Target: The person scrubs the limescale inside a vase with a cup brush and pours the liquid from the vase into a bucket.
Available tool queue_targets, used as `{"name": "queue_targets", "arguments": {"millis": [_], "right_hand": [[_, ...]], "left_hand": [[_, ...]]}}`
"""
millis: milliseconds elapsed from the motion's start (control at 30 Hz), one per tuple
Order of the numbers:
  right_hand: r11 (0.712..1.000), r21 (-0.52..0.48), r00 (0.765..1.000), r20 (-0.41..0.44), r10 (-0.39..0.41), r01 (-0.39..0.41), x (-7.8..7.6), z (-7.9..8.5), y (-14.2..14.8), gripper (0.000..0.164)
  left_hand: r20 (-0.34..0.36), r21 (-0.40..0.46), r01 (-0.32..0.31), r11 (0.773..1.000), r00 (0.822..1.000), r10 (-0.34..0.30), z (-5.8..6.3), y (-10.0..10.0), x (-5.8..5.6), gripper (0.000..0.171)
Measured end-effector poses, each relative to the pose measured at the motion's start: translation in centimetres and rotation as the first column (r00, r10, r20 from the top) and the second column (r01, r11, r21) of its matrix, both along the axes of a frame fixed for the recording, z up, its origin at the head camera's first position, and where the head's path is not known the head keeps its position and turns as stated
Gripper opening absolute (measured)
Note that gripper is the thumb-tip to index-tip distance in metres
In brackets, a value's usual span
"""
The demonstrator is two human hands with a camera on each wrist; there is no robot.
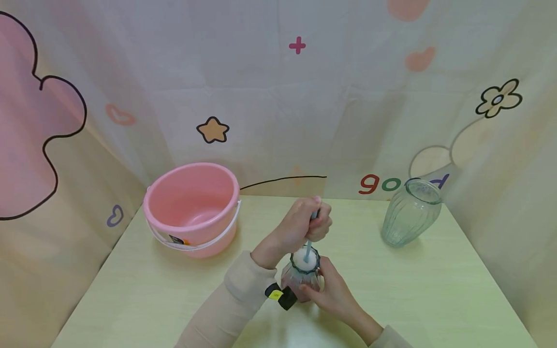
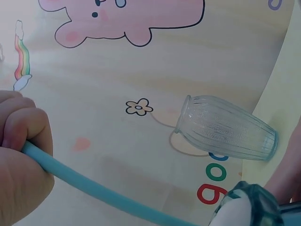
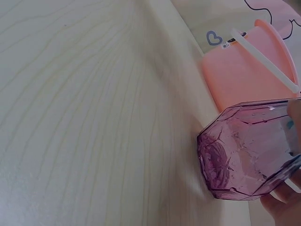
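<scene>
My left hand (image 1: 300, 224) grips the light blue handle of a sponge bottle brush (image 2: 101, 190) from above. The brush's white head (image 1: 299, 257) fills the mouth of a small faceted glass vase (image 1: 300, 279), teal at the rim and purple toward the base; the head's lower part is hidden inside. Around the vase's right side curl the fingers and thumb of my right hand (image 1: 334, 292). In the right wrist view the purple base (image 3: 218, 162) faces the camera, tilted, with fingers at the right edge.
A pink bucket (image 1: 191, 237) with a white handle stands at the back left of the pale wooden table (image 1: 435, 295). At the back right is a tall clear ribbed glass vase (image 1: 409, 217). A printed curtain (image 1: 261, 96) hangs behind and at both sides.
</scene>
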State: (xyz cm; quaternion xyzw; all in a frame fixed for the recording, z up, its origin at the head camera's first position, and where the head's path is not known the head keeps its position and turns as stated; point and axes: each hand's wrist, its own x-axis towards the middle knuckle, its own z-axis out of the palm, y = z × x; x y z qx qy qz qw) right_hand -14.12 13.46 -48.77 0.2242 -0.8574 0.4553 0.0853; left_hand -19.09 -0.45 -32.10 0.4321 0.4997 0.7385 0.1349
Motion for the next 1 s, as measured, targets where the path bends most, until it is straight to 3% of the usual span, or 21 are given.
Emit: {"name": "queue_targets", "arguments": {"millis": [167, 433, 733, 1000], "right_hand": [[1.0, -0.004, 1.0, -0.018, 0.011, -0.011, -0.1, -0.1, 0.0, 0.059], [1.0, -0.007, 0.999, -0.041, 0.01, -0.01, -0.1, -0.2, 0.1, 0.058], [1.0, 0.003, 0.997, -0.074, 0.01, -0.01, -0.1, -0.4, 0.1, 0.058], [0.999, 0.006, 0.993, -0.113, 0.036, -0.036, -0.2, -0.5, 0.1, 0.059]], "left_hand": [[-0.032, 0.026, -0.119, 0.993, 0.992, 0.119, -0.4, 0.4, 0.3, 0.041], [-0.048, 0.07, -0.291, 0.954, 0.954, 0.295, -0.7, 0.7, 1.1, 0.049], [-0.042, 0.046, -0.457, 0.888, 0.887, 0.459, -1.1, 1.3, 1.6, 0.051], [-0.048, 0.017, -0.547, 0.837, 0.836, 0.547, -1.4, 1.4, 2.0, 0.05]]}}
